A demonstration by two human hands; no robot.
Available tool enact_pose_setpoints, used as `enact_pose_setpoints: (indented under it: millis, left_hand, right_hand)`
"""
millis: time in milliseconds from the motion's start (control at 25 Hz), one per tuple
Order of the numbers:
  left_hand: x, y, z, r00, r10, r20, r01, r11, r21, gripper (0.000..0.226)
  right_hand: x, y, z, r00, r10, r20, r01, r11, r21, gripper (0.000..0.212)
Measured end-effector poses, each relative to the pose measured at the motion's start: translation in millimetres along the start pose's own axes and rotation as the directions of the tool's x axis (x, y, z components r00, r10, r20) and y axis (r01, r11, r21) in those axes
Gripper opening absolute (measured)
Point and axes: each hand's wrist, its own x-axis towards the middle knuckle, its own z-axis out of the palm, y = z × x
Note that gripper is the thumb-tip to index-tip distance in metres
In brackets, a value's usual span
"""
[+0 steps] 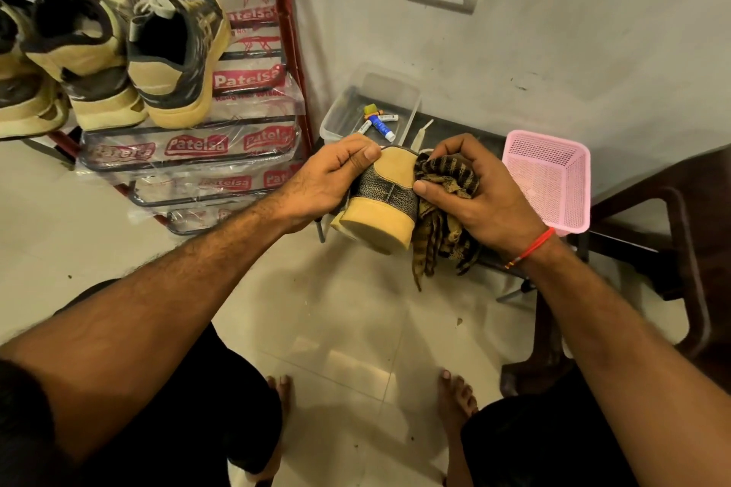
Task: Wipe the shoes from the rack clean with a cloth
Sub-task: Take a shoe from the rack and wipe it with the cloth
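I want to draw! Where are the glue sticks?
In the head view, the glue sticks lie in the clear plastic tub against the wall, just behind the shoe, left of the pink basket.

Shoe (379, 202): matt tan suede-like heel panel, grey grained band, smooth pale rubbery sole. Cloth (443, 225): soft woven fabric, striped yellow and dark, crumpled. Shoe rack (290, 32): red and dark metal tubing, wrapped in glossy clear printed plastic film. Basket (550, 178): pink perforated plastic. Container (375, 99): translucent plastic. Floor (348, 328): glossy pale tiles. Wall (593, 51): matt, scuffed plaster.
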Motion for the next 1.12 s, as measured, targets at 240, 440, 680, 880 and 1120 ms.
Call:
enact_pose_setpoints:
  millis: [240, 440, 680, 880, 1120]
  left_hand:
    - [-8.6, 3.4, 23.2, 0.994, -0.099, -0.045, 0.102, 0.991, 0.089, 0.037]
    - [-7.2, 6.7, 29.2, 0.966, -0.108, -0.236, 0.153, 0.972, 0.178, 0.035]
    - [-6.2, 11.2, 19.2, 0.924, -0.186, -0.333, 0.219, 0.974, 0.063, 0.050]
    - [-4.0, 15.7, 13.9, 0.920, -0.181, -0.349, 0.158, 0.983, -0.092, 0.072]
    - [-3.8, 15.9, 16.7, 0.926, -0.146, -0.349, 0.098, 0.984, -0.150, 0.042]
  right_hand:
    - [-1.5, 5.9, 15.6, 0.997, -0.051, -0.066, 0.037, 0.979, -0.202, 0.030]
    - [0.7, 7.6, 21.4, 0.988, -0.107, -0.107, 0.077, 0.965, -0.252, 0.032]
    - [-5.4, -4.0, 29.8, 0.948, -0.312, -0.057, 0.281, 0.909, -0.309, 0.031]
    - [1.1, 2.3, 24.0, 0.921, -0.384, -0.072, 0.312, 0.834, -0.456, 0.030]
    - [-7.5, -9.0, 39.5, 0.888, -0.443, -0.119, 0.353, 0.826, -0.439, 0.026]
